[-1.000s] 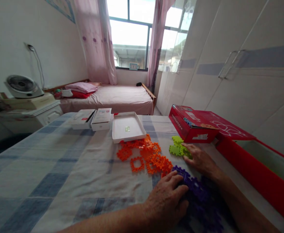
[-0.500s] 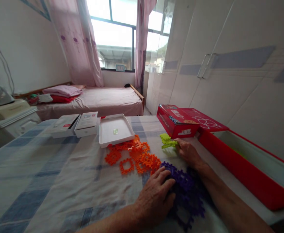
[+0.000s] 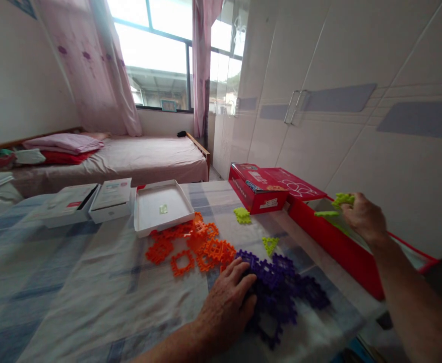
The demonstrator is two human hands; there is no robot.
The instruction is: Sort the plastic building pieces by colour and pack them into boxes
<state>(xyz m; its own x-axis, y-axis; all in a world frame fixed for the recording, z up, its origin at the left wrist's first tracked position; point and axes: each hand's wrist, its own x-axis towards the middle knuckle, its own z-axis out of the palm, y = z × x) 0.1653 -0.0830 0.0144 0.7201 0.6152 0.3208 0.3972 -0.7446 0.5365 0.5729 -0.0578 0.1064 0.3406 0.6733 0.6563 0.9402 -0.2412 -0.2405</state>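
Observation:
My left hand (image 3: 230, 297) lies with fingers stretched over the near-left edge of a heap of purple interlocking plastic tiles (image 3: 273, 292). Over the long open red box (image 3: 330, 247), my right hand (image 3: 362, 217) pinches a yellow-green interlocking tile (image 3: 343, 200). Just below it shows another yellow-green piece (image 3: 326, 213); whether the fingers touch it I cannot tell. On the cloth lie a yellow-green square tile (image 3: 242, 216) and a yellow-green triangular tile (image 3: 270, 245). Orange interlocking tiles (image 3: 183, 263) are piled left of the purple ones.
A shallow white box lid (image 3: 164, 201) stands behind the orange pile, with two white boxes (image 3: 111, 200) to its left. A closed red box (image 3: 258, 186) sits at the table's back right. Beyond are a bed (image 3: 148, 156) and a wardrobe (image 3: 334, 126).
My right hand has moved right from the table to above the open red box, carrying yellow-green tile. A square and a triangular one now show on the cloth. The view has turned right.

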